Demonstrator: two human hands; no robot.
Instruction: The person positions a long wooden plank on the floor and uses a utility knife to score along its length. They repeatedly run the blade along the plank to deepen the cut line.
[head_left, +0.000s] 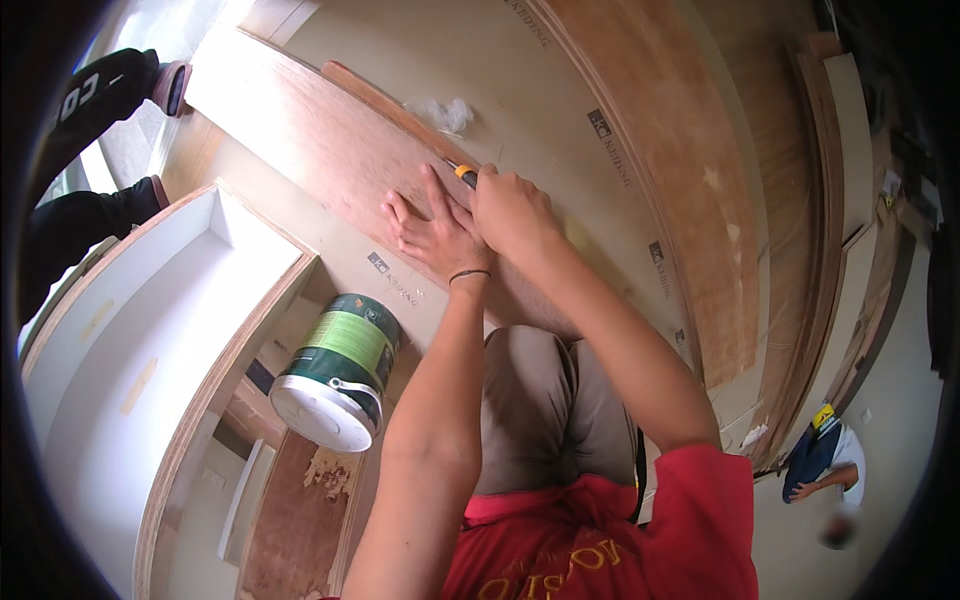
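Note:
A long pinkish-brown wooden board (pixel 310 125) lies slantwise in front of me. My left hand (pixel 435 232) rests on it, palm down with fingers spread. Beside it, touching near the wrist, my right hand (pixel 515 212) is closed around a hand tool (pixel 466 174) with an orange-and-black handle. A thin shaft or blade reaches from the tool to the board's far edge; its tip is too small to make out, so I cannot tell whether it is a screwdriver or a chisel. Along that edge runs a narrow brown wood strip (pixel 385 108).
A green paint bucket (pixel 345 345) with a white lid lies tilted at left, next to a white open cabinet box (pixel 150 330). Crumpled clear plastic (pixel 445 115) is beyond the strip. Large panels (pixel 690 190) lean at right. Another person's legs (pixel 100 160) are at upper left; someone (pixel 830 460) is far right.

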